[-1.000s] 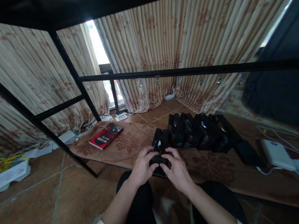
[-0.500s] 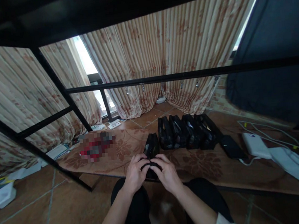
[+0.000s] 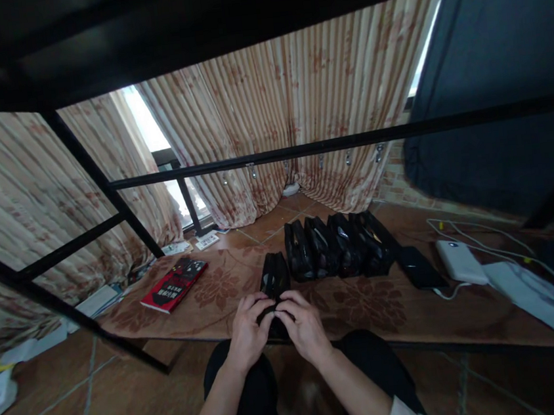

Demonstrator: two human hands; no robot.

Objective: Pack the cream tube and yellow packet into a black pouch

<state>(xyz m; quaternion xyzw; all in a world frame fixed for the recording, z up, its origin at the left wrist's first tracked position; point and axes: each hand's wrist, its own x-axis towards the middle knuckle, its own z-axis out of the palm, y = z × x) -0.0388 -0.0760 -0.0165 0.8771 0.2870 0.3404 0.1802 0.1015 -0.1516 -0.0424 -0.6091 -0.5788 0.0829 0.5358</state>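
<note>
A small black pouch [image 3: 274,272] with a glossy, see-through-looking top lies at the front edge of the brown floral cloth. My left hand [image 3: 250,326] pinches its near end from the left. From the other side my right hand [image 3: 302,324] grips the same end, and the thumbs and fingertips of both hands nearly meet. Exactly which bit the fingertips hold is too small to make out. Just beyond and to the right, several similar black pouches [image 3: 321,248] stand side by side in a row.
A red and black book [image 3: 174,286] lies on the cloth [image 3: 366,304] at left. To the right are a black phone-like slab [image 3: 419,268], a white power bank [image 3: 461,262] with cables, and white paper [image 3: 539,302]. A black metal rail [image 3: 301,151] crosses beyond; another frame part hangs overhead.
The view has shifted slightly, so everything sits a little further left. Both hands stay at the pouch's near end, fingertips only slightly moved. The book, blurred before, now shows clearly.
</note>
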